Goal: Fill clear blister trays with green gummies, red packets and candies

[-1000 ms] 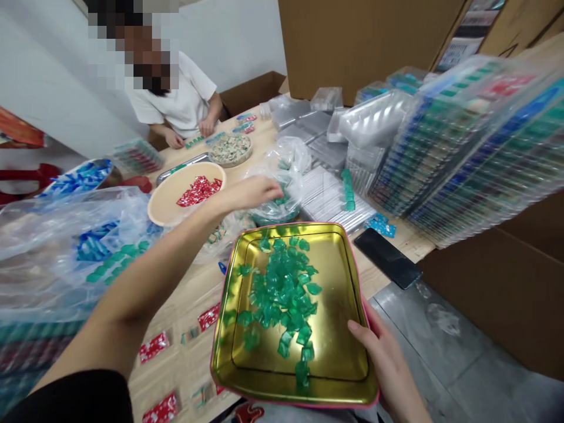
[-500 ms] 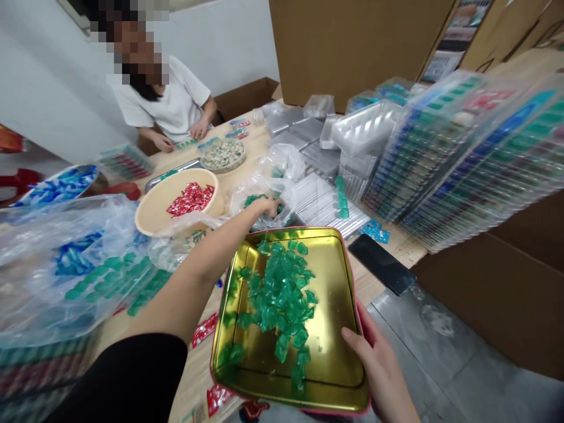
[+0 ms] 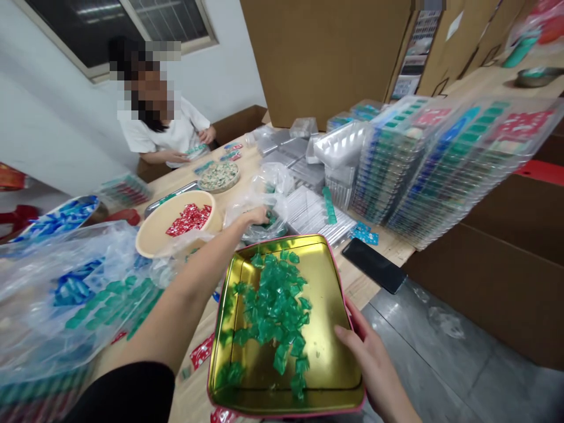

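My right hand (image 3: 368,352) grips the right rim of a gold tin tray (image 3: 326,335), thumb over the edge and fingers beneath. A loose heap of green translucent wrapped pieces (image 3: 277,294) lies in the tray. Beyond its far edge, my left hand (image 3: 258,216) reaches into a clear plastic bag (image 3: 235,208) that also has green pieces in it. The left fingertips are partly hidden among the plastic and the pieces, so their closure does not show.
A cream bowl (image 3: 147,232) of red packets and a dish of pale pieces (image 3: 219,176) stand left. Right are a phone (image 3: 374,264), clear plastic trays (image 3: 308,208) and tall stacks of filled trays (image 3: 458,158). Across the table sits a co-worker (image 3: 163,138) in white.
The view has shifted, showing more of the window and right side. My left hand stays at the bag, slightly turned. The tray remains in my right hand. The co-worker's hands have lifted.
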### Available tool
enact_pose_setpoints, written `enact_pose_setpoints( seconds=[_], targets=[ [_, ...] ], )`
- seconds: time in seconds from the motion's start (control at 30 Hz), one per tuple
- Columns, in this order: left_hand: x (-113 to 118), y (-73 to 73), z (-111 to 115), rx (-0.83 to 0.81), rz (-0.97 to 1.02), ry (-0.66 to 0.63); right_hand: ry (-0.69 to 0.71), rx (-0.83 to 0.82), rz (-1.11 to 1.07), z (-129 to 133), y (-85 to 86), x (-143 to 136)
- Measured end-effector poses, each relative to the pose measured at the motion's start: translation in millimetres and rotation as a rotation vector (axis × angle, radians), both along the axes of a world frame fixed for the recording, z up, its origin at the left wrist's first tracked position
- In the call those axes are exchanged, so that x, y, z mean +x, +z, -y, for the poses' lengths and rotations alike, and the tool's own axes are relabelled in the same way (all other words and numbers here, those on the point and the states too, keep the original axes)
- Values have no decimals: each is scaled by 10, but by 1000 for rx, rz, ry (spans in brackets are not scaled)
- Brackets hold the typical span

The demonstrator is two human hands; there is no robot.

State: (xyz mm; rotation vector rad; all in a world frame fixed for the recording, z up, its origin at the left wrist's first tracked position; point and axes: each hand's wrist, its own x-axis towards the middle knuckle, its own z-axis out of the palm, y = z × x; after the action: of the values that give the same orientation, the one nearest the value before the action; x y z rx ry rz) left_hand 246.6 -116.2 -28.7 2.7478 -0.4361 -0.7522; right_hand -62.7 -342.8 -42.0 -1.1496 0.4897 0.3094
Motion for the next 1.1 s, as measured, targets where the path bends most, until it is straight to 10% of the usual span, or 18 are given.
enact_pose_setpoints(
  seconds=[0.17,0.33,0.53,0.77,0.93,1.1],
  targets=[
    [-201,771,-246,4,7,68,12,13,4,18,44,33],
    [-983,1330,-169,-16,-14,-161,21,18,-13,6,82,84],
    [-1882,1192,191,267,125,-374,18,22,-4,-12,80,29],
    [-2061,1423,278,447,274,-397,22,19,-27,5,56,-16],
    [-1923,1432,198,317,27,-430,24,19,1,16,27,-43],
    [-1100,1354,-67,17,-62,-350,24,45,11,66,68,-93]
  ],
)
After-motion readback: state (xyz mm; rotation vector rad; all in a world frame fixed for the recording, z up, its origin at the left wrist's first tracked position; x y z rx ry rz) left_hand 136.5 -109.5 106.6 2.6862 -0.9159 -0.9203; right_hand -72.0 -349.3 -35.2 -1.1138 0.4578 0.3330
